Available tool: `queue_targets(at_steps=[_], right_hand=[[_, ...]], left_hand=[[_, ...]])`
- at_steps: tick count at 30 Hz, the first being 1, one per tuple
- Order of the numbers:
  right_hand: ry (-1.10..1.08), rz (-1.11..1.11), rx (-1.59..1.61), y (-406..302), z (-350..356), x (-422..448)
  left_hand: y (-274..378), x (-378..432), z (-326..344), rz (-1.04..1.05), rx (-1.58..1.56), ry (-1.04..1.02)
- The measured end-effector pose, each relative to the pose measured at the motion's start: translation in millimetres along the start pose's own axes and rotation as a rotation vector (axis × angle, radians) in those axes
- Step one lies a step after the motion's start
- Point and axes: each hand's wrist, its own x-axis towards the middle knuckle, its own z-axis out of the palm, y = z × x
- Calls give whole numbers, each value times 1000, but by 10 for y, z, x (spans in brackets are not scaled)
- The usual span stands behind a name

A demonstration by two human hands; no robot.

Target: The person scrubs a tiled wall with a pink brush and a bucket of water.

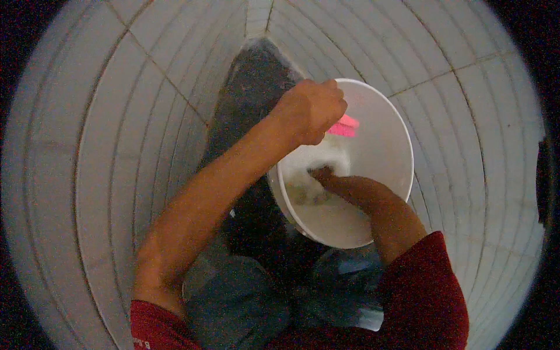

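Note:
A white plastic bucket (404, 127) stands tilted before me, with its mouth towards me. My left hand (313, 109) is a fist at its far left rim, closed on a bright pink scrubbing brush (343, 127). Only one end of the brush sticks out below the knuckles; the fist hides the rest. Inside the bucket, my right hand (323, 175) reaches down to white suds (334, 153) over cloudy liquid. Its fingertips blur into the suds, and whether they grip anything is hidden.
Pale tiled walls rise on the left (144, 100) and right (442, 118), meeting in a corner ahead. A dark floor (249, 87) narrows between them. My knees in grey-blue trousers (236, 288) are just below the bucket.

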Motion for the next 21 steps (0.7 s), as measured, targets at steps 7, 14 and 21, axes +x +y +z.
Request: queue_targets(at_steps=[7,14,21], right_hand=[[5,-4,-12,-20,-105,240],[4,-2,3,9,5,22],[-6,36,28,147,65,-199]], left_hand=[[-82,-94,-13,37,-31,88],[-41,-58,18,51,-26,73],[28,-15,69,41,13,67]])
